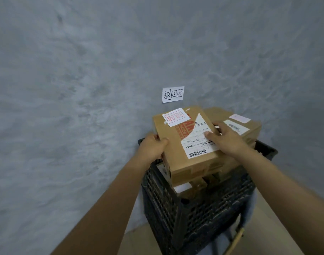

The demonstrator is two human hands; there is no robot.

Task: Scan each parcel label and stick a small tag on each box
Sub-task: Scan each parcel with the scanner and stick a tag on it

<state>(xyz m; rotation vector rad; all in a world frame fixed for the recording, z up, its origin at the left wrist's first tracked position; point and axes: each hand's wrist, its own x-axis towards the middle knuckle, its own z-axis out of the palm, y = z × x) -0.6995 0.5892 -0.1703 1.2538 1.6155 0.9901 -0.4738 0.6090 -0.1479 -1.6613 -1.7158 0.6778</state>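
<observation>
Both bare arms stretched forward to the top box (185, 142)
Left hand (152, 147) gripping its left edge, thumb over the top; right hand (225, 138) curled over its right edge, fingers on top

Lower boxes (190, 188) mostly hidden inside the crate (203, 218); label print (199, 142) unreadable.
</observation>
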